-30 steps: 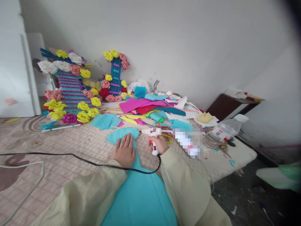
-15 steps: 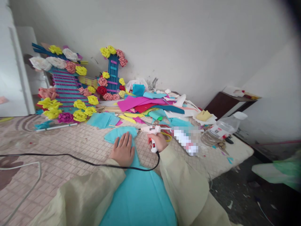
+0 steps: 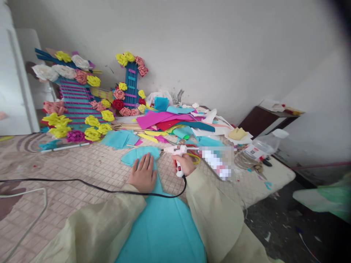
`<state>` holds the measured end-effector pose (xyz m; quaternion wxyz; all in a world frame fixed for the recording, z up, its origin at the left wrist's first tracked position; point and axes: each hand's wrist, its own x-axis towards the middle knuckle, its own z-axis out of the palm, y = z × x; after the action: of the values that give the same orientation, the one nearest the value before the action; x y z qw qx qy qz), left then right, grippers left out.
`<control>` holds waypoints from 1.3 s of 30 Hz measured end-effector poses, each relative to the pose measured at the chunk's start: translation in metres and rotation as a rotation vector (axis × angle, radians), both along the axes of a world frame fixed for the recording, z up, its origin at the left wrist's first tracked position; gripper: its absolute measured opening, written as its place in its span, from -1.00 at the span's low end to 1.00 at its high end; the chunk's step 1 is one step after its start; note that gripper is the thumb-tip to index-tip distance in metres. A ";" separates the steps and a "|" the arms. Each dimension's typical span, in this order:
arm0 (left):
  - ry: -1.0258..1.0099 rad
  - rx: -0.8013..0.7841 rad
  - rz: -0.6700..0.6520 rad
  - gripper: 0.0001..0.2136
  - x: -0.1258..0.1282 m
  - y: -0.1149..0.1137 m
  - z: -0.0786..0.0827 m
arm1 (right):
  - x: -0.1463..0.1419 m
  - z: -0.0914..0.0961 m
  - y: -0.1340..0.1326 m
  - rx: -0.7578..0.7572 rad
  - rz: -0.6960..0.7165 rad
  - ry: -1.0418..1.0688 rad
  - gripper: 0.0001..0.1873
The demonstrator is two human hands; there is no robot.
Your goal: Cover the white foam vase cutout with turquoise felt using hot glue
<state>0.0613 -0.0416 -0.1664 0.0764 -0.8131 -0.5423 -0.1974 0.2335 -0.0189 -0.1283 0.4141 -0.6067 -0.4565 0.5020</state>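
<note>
A large turquoise sheet piece, narrow at the neck and wider at both ends, lies on the table towards me. My left hand rests flat on its far part, fingers stretched out and slightly apart. My right hand is wrapped round the handle of a white hot glue gun. The gun's nozzle points left, close to the right edge of the turquoise piece; whether it touches is too small to tell. A glue stick sticks out from the gun's rear. From the handle a black cord runs left across the piece and my left forearm.
Two flower-covered panels, a wide one and a narrow one, lean at the back left. Coloured sheet scraps pile up behind my hands. Yellow-handled scissors, a pixelated phone-like object and a plastic bottle lie at right.
Both hands, the glue gun and the turquoise piece stay in place. The view has shifted only very slightly.
</note>
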 end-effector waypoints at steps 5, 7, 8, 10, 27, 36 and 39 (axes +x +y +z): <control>-0.013 0.018 -0.002 -0.52 -0.001 0.000 -0.001 | 0.000 0.003 -0.003 -0.009 0.005 0.003 -0.71; -0.004 0.016 0.001 -0.53 -0.001 0.000 -0.001 | 0.000 0.003 -0.003 -0.015 0.012 0.008 -0.71; -0.003 0.012 0.001 -0.53 -0.001 0.000 0.000 | 0.000 0.003 -0.003 -0.018 0.016 0.011 -0.72; -0.008 0.006 -0.002 -0.53 -0.001 0.000 0.000 | 0.000 0.003 -0.003 -0.023 0.021 0.016 -0.72; 0.008 -0.015 0.012 -0.53 0.000 -0.002 0.003 | -0.001 0.009 -0.008 -0.067 0.050 0.050 -0.74; 0.013 -0.028 0.006 -0.52 0.002 -0.001 0.005 | 0.000 0.008 -0.007 -0.062 0.041 0.055 -0.75; 0.009 -0.030 0.006 -0.52 0.003 -0.001 0.006 | 0.001 0.006 -0.005 -0.046 0.025 0.047 -0.75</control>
<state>0.0639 -0.0431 -0.1602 0.0670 -0.8134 -0.5472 -0.1855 0.2345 -0.0243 -0.1225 0.4045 -0.5983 -0.4425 0.5316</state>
